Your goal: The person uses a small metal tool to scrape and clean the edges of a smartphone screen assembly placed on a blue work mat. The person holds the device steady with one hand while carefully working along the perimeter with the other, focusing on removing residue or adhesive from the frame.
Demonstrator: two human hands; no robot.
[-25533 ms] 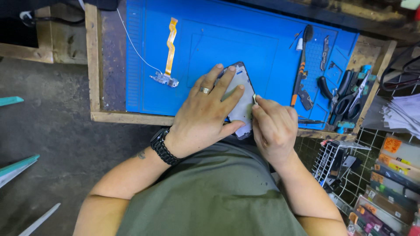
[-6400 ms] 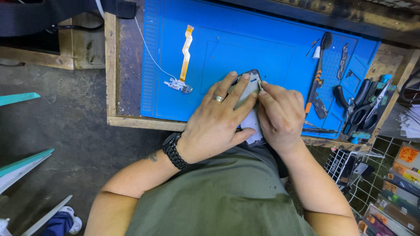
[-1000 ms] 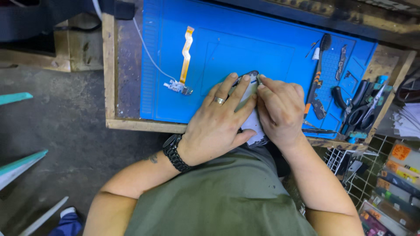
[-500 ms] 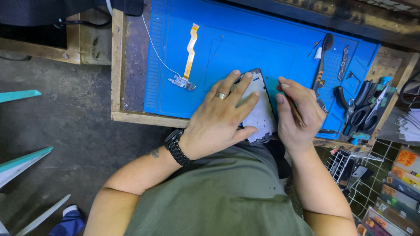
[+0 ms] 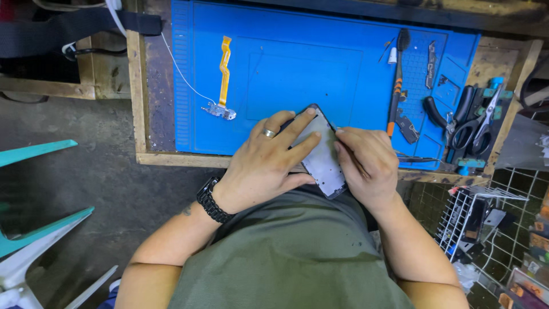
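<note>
Even overhead light, sharp, dim edges

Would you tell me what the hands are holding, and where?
The left hand presses flat on the phone frame; the right hand grips its right edge.
</note>
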